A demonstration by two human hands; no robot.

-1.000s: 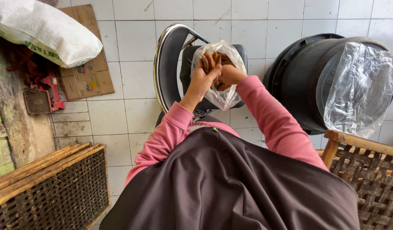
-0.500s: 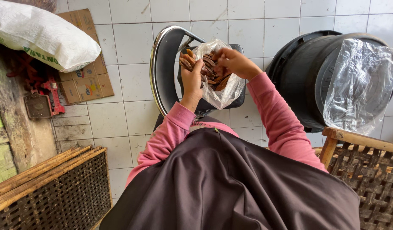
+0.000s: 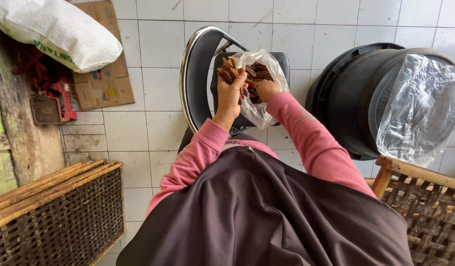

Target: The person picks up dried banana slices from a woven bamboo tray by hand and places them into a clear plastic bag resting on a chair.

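Head view, upper centre of frame: left hand [image 3: 231, 93] closed around a bunch of brown sticks [image 3: 231, 69]; right hand [image 3: 266, 90] pinching the rim of a clear bag [image 3: 259, 106] over a chair [image 3: 198, 64]. Sticks look light, stiff, brittle; bag thin, slippery. Hold bag at rim, sticks mid-length.

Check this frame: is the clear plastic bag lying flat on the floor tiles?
No, the clear plastic bag is held up over the chair by both hands.
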